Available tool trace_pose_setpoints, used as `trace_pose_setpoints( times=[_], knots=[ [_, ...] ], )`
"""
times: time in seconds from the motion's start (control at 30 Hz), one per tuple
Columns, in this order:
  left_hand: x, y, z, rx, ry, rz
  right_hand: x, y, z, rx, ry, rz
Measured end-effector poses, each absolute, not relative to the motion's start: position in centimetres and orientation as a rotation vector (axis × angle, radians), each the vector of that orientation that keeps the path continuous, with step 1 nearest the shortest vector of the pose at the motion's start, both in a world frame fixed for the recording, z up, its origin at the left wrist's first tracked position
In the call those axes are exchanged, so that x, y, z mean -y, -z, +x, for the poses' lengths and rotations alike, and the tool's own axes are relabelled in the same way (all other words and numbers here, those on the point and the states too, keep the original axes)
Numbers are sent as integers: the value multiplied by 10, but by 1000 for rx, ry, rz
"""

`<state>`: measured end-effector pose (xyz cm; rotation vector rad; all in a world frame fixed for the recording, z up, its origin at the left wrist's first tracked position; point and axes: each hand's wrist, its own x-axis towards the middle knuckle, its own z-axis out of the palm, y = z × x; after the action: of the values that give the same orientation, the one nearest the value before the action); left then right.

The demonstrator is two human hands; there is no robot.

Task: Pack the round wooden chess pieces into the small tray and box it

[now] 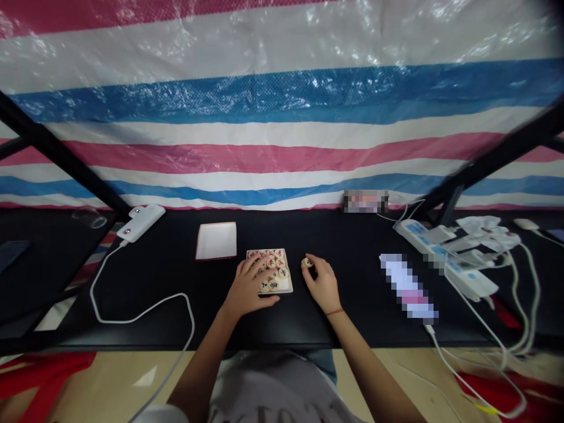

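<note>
A small white box full of round wooden chess pieces with red and black characters sits on the black table. My left hand rests on the box's left side, fingers spread over the pieces. My right hand is just right of the box and pinches one round chess piece at its fingertips. The box's white lid lies flat to the left, apart from the box.
A white power bank with a looping white cable lies at the left. A white power strip with plugs and cables is at the right. A striped tarp hangs behind the table.
</note>
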<state>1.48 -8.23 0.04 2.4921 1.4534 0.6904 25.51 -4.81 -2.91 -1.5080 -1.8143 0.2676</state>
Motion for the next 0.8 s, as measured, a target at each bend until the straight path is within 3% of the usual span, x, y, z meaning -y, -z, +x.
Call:
trace_pose_setpoints(
  times=[0.33, 0.8],
  knots=[
    [90, -2, 8, -1424, -863, 2325, 94, 18, 246, 1632, -355, -1503],
    [91, -1, 11, -1500, -893, 2400, 102, 2, 217, 1829, -500, -1225]
  ],
)
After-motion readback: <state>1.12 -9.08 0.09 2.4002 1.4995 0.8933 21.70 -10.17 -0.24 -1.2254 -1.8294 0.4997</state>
